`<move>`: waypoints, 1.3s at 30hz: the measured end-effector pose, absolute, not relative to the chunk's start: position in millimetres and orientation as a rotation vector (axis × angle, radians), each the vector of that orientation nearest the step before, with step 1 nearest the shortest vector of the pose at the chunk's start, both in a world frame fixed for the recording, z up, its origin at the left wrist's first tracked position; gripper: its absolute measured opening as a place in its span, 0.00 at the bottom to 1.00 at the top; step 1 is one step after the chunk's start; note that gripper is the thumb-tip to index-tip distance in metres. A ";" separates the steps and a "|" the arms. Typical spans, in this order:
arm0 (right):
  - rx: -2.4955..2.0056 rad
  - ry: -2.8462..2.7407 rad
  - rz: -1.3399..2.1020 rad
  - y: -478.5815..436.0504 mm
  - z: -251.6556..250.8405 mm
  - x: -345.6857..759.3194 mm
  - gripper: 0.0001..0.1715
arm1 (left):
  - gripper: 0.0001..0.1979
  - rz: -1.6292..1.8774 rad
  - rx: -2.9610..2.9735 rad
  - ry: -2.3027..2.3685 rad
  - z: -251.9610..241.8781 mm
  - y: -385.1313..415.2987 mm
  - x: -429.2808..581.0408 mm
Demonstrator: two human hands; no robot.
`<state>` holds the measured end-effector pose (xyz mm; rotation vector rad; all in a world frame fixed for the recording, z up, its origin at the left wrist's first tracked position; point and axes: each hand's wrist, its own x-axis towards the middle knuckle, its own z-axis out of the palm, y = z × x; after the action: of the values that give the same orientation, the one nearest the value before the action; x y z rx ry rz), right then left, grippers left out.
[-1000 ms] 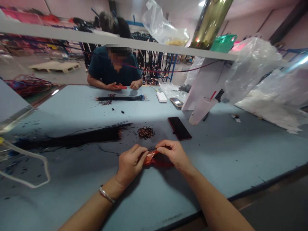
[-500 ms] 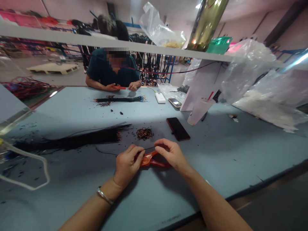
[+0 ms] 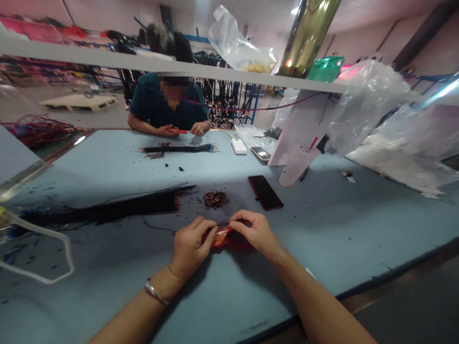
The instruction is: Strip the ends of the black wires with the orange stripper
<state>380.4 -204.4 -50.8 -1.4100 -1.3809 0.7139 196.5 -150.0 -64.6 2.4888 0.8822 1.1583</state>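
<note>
My left hand is closed on a red hand tool with its fingers curled round the handles. My right hand pinches a thin black wire that runs across to the left fingers, just above the tool. Both hands rest low over the blue table near its front edge. A small heap of cut wire ends lies just beyond the hands. A long bundle of black wires stretches to the left of it.
A dark phone lies right of the heap. Across the table a person in a dark shirt works on another wire bundle. A cup with a straw, a second phone, plastic bags and a white cord loop are around.
The tool's handles, spread half a second ago, are pressed together again. Both hands stay in nearly the same spot with the wire between them.
</note>
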 end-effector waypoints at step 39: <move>-1.298 -1.307 0.874 -205.7 -52.1 373.3 0.06 | 0.07 1.147 2.548 0.756 -63.9 -149.3 197.2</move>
<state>373.3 -205.7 -52.1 -1.2981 -1.3066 0.8739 197.2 -149.3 -63.9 2.5476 0.7560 1.1469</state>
